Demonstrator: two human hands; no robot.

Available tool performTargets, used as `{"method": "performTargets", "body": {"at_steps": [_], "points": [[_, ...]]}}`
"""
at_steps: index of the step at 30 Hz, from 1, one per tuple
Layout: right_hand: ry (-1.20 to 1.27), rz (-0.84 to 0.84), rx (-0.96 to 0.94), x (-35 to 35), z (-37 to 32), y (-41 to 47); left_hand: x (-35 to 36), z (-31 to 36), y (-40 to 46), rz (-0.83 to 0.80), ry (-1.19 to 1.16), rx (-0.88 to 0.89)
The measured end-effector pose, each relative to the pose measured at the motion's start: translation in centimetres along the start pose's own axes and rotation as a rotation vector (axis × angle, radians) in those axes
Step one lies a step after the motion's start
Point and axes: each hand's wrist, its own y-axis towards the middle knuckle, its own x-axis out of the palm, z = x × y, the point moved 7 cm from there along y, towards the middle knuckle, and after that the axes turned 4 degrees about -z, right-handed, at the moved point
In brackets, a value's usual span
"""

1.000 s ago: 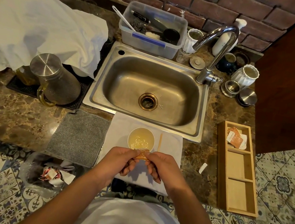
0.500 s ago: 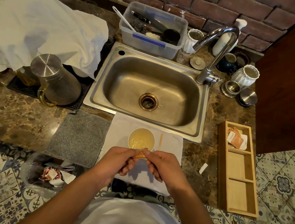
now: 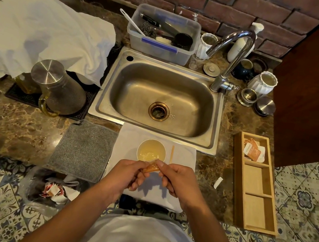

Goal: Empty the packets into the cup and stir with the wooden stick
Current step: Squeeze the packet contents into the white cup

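Left hand: the left hand (image 3: 126,176), lower centre of the frame, pinches one end of the packet (image 3: 152,167) between thumb and fingertips, likely to anchor it.
Right hand: the right hand (image 3: 179,182) pinches the other end of the same packet, its remaining fingers curled beneath; two opposed grips suit tearing or squeezing.
Packet: small and orange, it is held just at the near rim of the cup, probably so that its contents fall straight in; whether it is already torn cannot be told.
Cup: the cup (image 3: 141,147) stands at centre frame on a white cloth (image 3: 182,157), holding pale yellowish liquid; the cloth would catch spills.
Wooden stick: the wooden stick (image 3: 172,154) lies on the cloth just right of the cup, untouched, within easy reach for stirring.
Spare packets: more packets (image 3: 252,151) sit in the far compartment of the wooden tray (image 3: 253,212), right of frame on the counter (image 3: 14,127), so emptying seems unfinished.
Waste: a clear bag (image 3: 34,199), lower left below the counter edge, holds crumpled wrappers, seemingly a place for spent packets.
Sink: the steel sink (image 3: 105,98) lies directly behind the cloth.
Step in hand: opening or emptying one packet; stirring is not yet begun.
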Motion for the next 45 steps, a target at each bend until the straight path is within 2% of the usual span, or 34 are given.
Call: {"method": "performTargets", "body": {"at_steps": [17,24,29,35,40,45], "points": [[-0.018,0.03,0.025,-0.1,0.3,0.2,0.0,0.3,-0.3,-0.022,-0.059,0.004],[-0.171,0.128,-0.009,-0.4,0.6,0.4,0.3,0.5,-0.5,-0.018,0.003,0.041],[0.018,-0.004,-0.052,0.5,0.3,0.1,-0.1,0.8,-0.4,-0.005,0.016,0.064],[-0.062,0.08,-0.01,0.4,0.8,0.5,-0.3,0.9,-0.5,0.013,0.022,0.063],[0.243,-0.028,-0.013,1.2,1.3,0.6,0.1,0.9,-0.6,0.032,0.069,0.074],[-0.014,0.066,-0.011,0.6,1.5,0.6,-0.1,0.7,-0.6,0.064,0.061,0.085]]}}
